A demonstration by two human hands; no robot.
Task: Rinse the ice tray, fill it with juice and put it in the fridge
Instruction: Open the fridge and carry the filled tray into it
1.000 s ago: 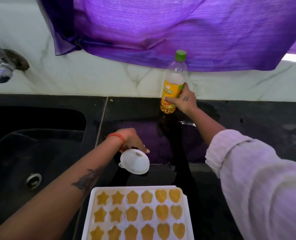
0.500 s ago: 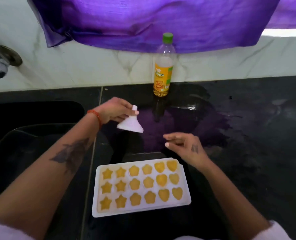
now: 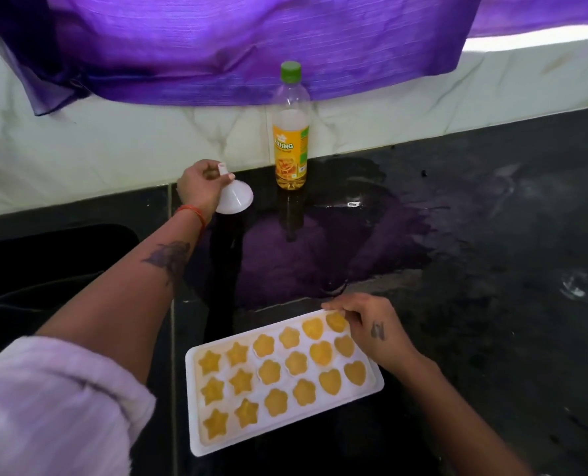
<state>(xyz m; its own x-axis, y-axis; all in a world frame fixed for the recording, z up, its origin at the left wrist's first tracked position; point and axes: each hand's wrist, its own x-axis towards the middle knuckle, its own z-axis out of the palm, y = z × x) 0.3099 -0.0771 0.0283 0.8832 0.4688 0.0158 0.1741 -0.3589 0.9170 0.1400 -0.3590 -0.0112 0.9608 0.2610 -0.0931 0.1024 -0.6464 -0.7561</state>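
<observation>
Eighteen cells full. Right hand point(image 3: 376, 333) pinches tray point(image 3: 285, 436) far corner, lower centre; left hand point(image 3: 199, 187) grips funnel point(image 3: 234, 198). Lift level, slowly, both hands.

A purple curtain point(image 3: 217, 46) is hanging across the far wall, daylight glowing through it. Beneath it white marbled tiling point(image 3: 96, 149) is meeting a glossy black counter point(image 3: 491, 252), which is reflecting the purple. A dark sink point(image 3: 45, 262) is lying at the left.
</observation>
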